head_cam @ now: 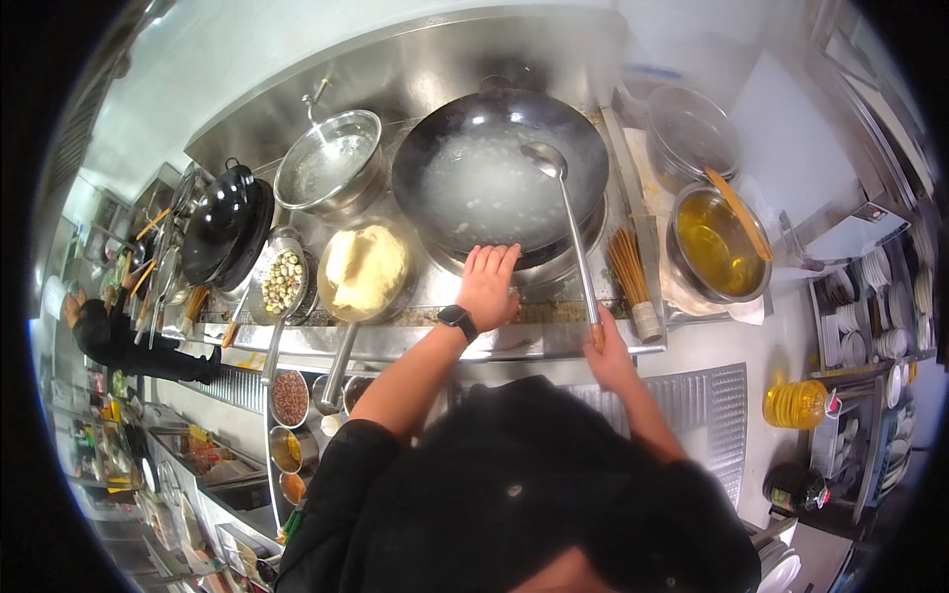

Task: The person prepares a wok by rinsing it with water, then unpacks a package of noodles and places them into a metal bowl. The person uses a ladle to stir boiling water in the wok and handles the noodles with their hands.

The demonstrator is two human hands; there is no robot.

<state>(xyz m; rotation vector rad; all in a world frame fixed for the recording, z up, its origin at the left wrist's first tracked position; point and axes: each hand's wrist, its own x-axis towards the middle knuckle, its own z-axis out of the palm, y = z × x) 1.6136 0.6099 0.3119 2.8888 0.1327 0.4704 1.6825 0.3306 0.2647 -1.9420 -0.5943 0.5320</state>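
Note:
A large black wok (430, 141) on the range holds steaming, cloudy liquid with small pale pieces. My left hand (489, 285), a smartwatch at its wrist, lies at the wok's near rim; its palm is hidden, so whether it grips the rim cannot be told. My right hand (609, 352) is closed on the wooden handle end of a metal ladle (574, 222), whose bowl rests over the liquid at the wok's right side. To the left are a perforated strainer (259, 293) with small mixed pieces and a pan (404, 289) holding a pale yellow mass.
A metal bowl of yellow oil (700, 237) and a bamboo brush (630, 274) stand right. Behind left are a water-filled steel bowl (326, 167) and stacked black woks (222, 222). Ingredient containers (289, 399) line the lower left. Another person (111, 337) stands far left.

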